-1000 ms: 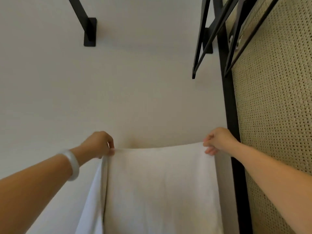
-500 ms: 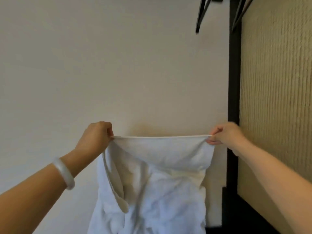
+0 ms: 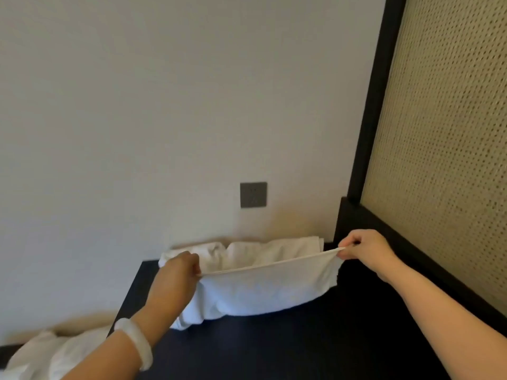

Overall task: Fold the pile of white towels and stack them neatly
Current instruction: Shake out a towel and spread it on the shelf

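A thick whitish bangle (image 3: 135, 342), perhaps stone, circles the wrist of the left hand (image 3: 175, 281); forearms bare.

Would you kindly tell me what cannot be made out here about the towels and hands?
Head view:
- left hand: fingers hidden behind its back.
- held towel: lower part bunched on the table, folds unreadable.
- lower-left white cloth: cut off by the frame edge.
- wall plate: too blurred for details.
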